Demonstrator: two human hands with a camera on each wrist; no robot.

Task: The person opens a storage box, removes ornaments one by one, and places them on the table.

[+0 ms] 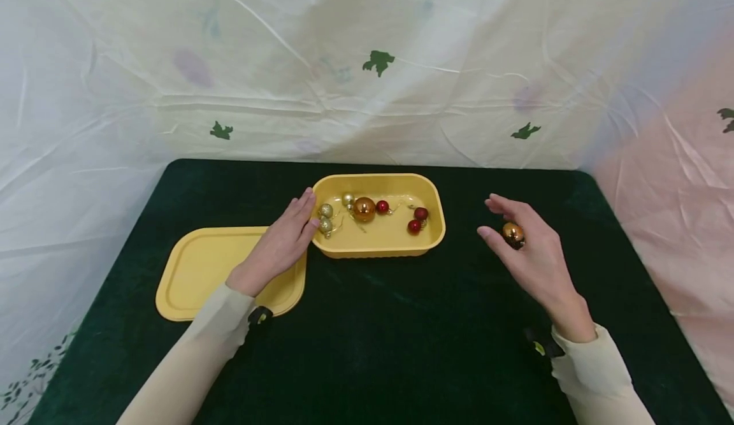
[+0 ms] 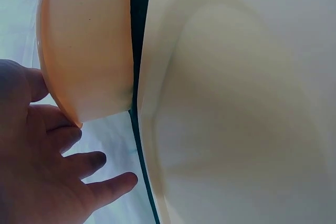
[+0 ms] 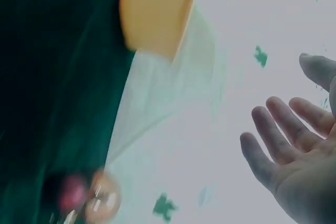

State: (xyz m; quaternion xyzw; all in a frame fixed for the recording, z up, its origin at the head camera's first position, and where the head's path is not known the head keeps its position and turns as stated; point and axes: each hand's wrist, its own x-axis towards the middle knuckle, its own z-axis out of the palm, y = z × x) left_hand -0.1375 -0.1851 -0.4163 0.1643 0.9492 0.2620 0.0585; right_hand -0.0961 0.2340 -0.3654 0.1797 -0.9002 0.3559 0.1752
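Observation:
My left hand (image 1: 281, 240) rests its fingers, nearly straight, against the left end of a yellow box (image 1: 373, 251). In the left wrist view, the fingertips (image 2: 71, 135) are right at the box's rim. Inside the box lie a large shiny copper-gold bauble (image 1: 364, 209), several small gold baubles (image 1: 325, 211) and dark red baubles (image 1: 414, 226). To the right of the box, my right hand (image 1: 533, 246) hovers with fingers spread. Another copper-gold bauble (image 1: 513, 235) shows between its thumb and fingers; in the right wrist view it lies apart from the hand, beside a blurred red bauble (image 3: 72, 192).
A yellow lid (image 1: 212, 272) lies flat on the dark green tabletop (image 1: 390, 342), partly beneath the left hand and forearm. Behind the table hangs a pale sheet (image 1: 447, 100) with green leaf-like shapes.

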